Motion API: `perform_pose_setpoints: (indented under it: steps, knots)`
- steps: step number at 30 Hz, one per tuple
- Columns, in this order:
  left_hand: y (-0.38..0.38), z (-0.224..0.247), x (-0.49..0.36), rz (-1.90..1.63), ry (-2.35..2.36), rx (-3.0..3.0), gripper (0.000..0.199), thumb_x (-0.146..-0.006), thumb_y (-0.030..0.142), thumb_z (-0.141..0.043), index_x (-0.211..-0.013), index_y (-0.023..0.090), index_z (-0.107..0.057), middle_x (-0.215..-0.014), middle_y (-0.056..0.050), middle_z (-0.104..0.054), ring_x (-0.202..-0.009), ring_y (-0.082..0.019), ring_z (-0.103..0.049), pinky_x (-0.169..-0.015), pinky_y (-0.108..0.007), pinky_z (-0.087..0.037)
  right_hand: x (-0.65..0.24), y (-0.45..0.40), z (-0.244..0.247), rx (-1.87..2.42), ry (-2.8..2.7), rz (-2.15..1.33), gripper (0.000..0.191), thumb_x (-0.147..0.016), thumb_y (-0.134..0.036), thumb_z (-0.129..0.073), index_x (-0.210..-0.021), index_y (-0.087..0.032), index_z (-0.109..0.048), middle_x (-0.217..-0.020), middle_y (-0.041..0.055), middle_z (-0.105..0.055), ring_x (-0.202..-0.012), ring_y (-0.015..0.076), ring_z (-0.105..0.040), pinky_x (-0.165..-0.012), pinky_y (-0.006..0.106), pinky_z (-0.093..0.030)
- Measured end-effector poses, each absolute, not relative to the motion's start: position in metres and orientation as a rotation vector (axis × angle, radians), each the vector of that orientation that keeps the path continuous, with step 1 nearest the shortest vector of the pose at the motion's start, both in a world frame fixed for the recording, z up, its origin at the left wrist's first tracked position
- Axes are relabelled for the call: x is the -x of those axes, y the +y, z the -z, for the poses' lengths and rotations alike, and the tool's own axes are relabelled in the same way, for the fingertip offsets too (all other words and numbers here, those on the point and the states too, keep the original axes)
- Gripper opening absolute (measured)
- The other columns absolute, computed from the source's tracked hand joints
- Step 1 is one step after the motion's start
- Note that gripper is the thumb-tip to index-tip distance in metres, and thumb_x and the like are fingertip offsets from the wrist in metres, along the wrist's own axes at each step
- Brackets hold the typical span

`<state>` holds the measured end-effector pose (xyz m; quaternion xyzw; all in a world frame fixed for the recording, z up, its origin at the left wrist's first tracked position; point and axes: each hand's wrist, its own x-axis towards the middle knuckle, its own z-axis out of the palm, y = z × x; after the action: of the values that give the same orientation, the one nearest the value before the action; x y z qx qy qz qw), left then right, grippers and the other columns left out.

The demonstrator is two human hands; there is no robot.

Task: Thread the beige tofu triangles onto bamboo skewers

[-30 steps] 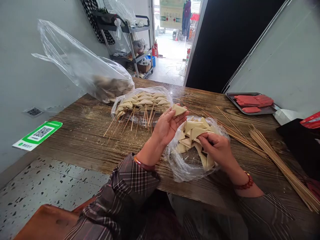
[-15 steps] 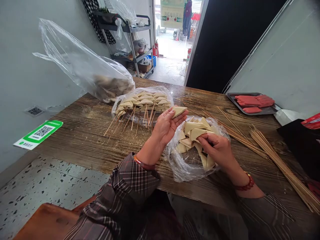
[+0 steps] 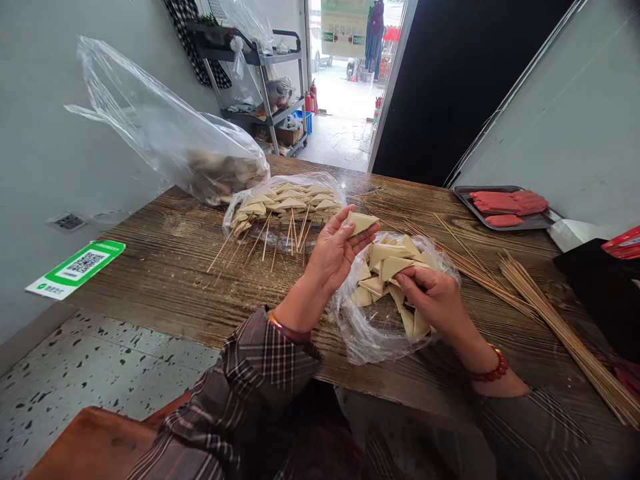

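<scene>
My left hand (image 3: 336,252) holds a folded pale triangle (image 3: 362,224) between thumb and fingers, palm turned up. To its right, my right hand (image 3: 434,293) pinches another pale triangle (image 3: 395,267) at its right corner, over a loose pile of the same pieces (image 3: 387,252). That pile rests on a clear plastic bag (image 3: 370,347). Beyond my left hand, rows of skewered triangles (image 3: 290,195) lie on a second plastic bag, their sticks (image 3: 265,240) pointing toward me.
The wooden table (image 3: 165,280) bears loose skewers (image 3: 480,280), a thick skewer bundle (image 3: 565,333) at right, and a black tray (image 3: 480,215) of red pieces. A large clear bag (image 3: 165,133) stands at back left. A green QR card (image 3: 80,267) lies at the left edge.
My left hand has shifted slightly to the right with its triangle, which now tilts a little differently. My right hand has hardly moved.
</scene>
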<state>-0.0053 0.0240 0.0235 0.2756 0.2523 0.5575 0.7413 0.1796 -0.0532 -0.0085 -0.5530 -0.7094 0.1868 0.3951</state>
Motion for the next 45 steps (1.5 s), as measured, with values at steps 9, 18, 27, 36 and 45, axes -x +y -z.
perform_pose_setpoints:
  steps: [9,18,27,36,45]
  knots:
    - [0.02,-0.02,-0.001,-1.231,0.545,-0.648,0.025,-0.089,0.012,-0.052,-0.113,0.021,-0.052,-0.093,-0.004,-0.074,-0.093,-0.018,-0.074,-0.097,-0.034,-0.048,-0.173,-0.055,0.006,1.403,-1.77,-0.48,0.024,-0.091,-0.033,-0.056,-0.076,-0.02,-0.069,-0.058,-0.0008,-0.063,-0.052,0.013,-0.055,-0.051,0.025,-0.04]
    - [0.016,-0.012,-0.006,-1.197,0.513,-0.715,0.026,-0.087,0.017,-0.059,-0.111,0.02,-0.051,-0.096,-0.005,-0.073,-0.094,-0.02,-0.073,-0.09,-0.032,-0.049,-0.169,-0.055,0.005,1.409,-1.714,-0.504,0.024,-0.089,-0.033,-0.057,-0.072,-0.02,-0.068,-0.05,-0.0026,-0.056,-0.047,0.0122,-0.049,-0.05,0.025,-0.038]
    - [0.023,-0.016,0.004,-1.15,0.529,-0.665,0.02,-0.085,0.022,-0.064,-0.103,0.015,-0.06,-0.094,-0.006,-0.073,-0.084,-0.02,-0.073,-0.085,-0.033,-0.051,-0.172,-0.054,0.006,1.41,-1.672,-0.614,0.027,-0.09,-0.037,-0.056,-0.073,-0.019,-0.068,-0.049,-0.0032,-0.053,-0.047,0.011,-0.047,-0.05,0.024,-0.037]
    - [0.023,-0.013,0.003,-1.091,0.473,-0.738,0.024,-0.085,0.029,-0.071,-0.102,0.014,-0.063,-0.095,-0.01,-0.075,-0.088,-0.02,-0.072,-0.089,-0.033,-0.05,-0.172,-0.055,0.005,1.372,-1.751,-0.563,0.027,-0.091,-0.035,-0.055,-0.072,-0.019,-0.068,-0.049,-0.0038,-0.055,-0.046,0.0109,-0.049,-0.051,0.024,-0.039]
    - [0.017,-0.013,-0.001,-1.048,0.449,-0.745,0.029,-0.08,0.032,-0.075,-0.1,0.014,-0.064,-0.096,-0.01,-0.075,-0.093,-0.02,-0.07,-0.088,-0.031,-0.051,-0.176,-0.054,0.013,1.379,-1.731,-0.568,0.029,-0.092,-0.037,-0.056,-0.072,-0.019,-0.066,-0.05,-0.004,-0.054,-0.047,0.0105,-0.049,-0.05,0.024,-0.039]
